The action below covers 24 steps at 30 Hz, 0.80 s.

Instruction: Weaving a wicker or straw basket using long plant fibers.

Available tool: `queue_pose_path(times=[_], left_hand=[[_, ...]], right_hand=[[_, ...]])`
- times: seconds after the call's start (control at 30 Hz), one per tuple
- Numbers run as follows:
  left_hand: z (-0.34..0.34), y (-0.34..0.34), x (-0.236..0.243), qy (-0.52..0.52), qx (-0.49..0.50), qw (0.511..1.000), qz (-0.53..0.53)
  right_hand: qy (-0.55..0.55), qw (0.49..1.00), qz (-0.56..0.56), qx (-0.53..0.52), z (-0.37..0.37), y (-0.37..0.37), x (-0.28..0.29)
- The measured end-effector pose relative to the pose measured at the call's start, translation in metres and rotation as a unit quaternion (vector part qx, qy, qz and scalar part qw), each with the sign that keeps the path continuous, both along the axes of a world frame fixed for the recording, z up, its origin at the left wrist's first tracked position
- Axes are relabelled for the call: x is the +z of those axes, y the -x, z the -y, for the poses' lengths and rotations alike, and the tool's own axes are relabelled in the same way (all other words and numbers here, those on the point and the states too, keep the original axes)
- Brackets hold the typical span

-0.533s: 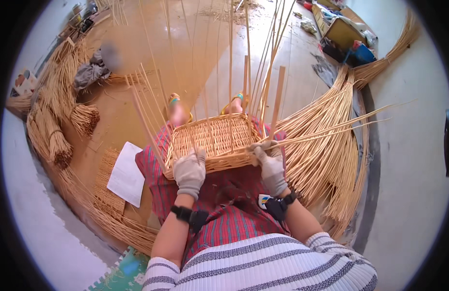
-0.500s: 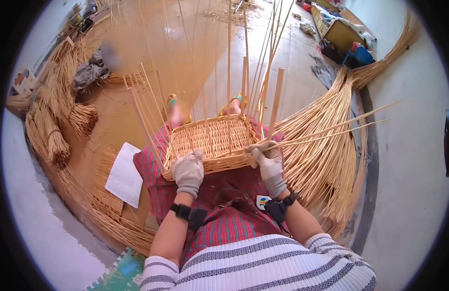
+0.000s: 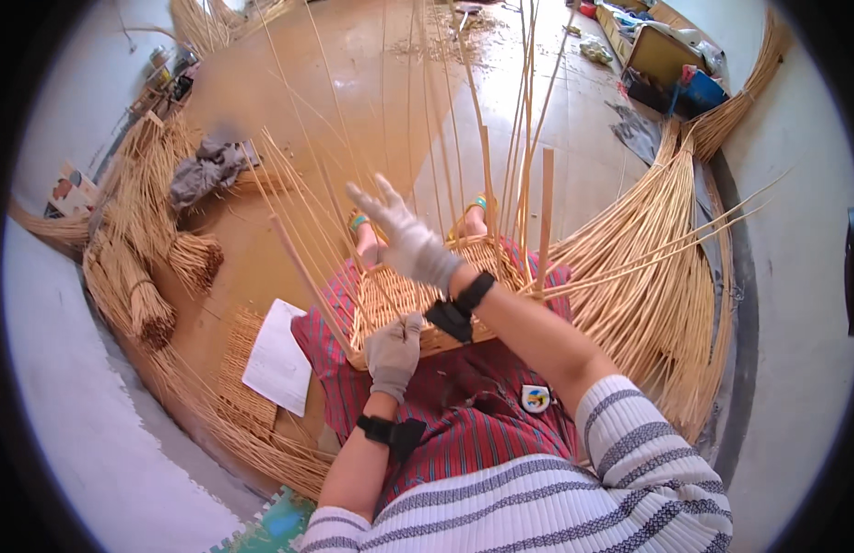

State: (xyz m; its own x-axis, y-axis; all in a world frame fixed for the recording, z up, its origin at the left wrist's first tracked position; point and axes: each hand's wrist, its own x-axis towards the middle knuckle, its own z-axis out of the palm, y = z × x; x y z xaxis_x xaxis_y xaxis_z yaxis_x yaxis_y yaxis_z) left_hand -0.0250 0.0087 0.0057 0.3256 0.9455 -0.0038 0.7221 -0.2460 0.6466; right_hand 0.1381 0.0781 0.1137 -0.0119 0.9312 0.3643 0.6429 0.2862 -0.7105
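Observation:
On my lap rests a rectangular wicker basket (image 3: 379, 300) with a woven base and low sides. Thick wooden corner posts (image 3: 547, 207) and long thin upright stakes rise around it. My gloved left hand (image 3: 394, 354) is closed on the near side of the basket, left of its middle. Over the basket reaches my gloved right hand (image 3: 404, 238), its fingers spread and nothing visible in them. It hides part of the basket's base. Two loose wicker strands (image 3: 671, 242) stick out to the right from the near right corner.
A large fan of wicker rods (image 3: 643, 295) lies on the right beside my lap. Tied wicker bundles (image 3: 150, 313) line the left wall, with grey cloth (image 3: 208, 172) near them. A white sheet (image 3: 277, 359) lies on a woven mat. Boxes and a blue container (image 3: 701, 90) stand at the far right.
My right hand has let go at the basket's near right corner and swung up and left over the basket, fingers opening. My left hand stays on the near side. The view has shifted slightly.

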Motion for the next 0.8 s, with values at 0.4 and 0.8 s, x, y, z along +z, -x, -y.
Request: queue_pose_path(times=[0.4, 0.8], left_hand=[[-0.012, -0.003, 0.031, 0.123, 0.032, 0.991, 0.026], [0.001, -0.043, 0.059, -0.267, -0.020, 0.938, 0.220]], right_hand=[[-0.097, 0.775, -0.597, -0.185, 0.169, -0.019, -0.097], [-0.059, 0.779, -0.566, -0.264, 0.226, -0.103, -0.069]])
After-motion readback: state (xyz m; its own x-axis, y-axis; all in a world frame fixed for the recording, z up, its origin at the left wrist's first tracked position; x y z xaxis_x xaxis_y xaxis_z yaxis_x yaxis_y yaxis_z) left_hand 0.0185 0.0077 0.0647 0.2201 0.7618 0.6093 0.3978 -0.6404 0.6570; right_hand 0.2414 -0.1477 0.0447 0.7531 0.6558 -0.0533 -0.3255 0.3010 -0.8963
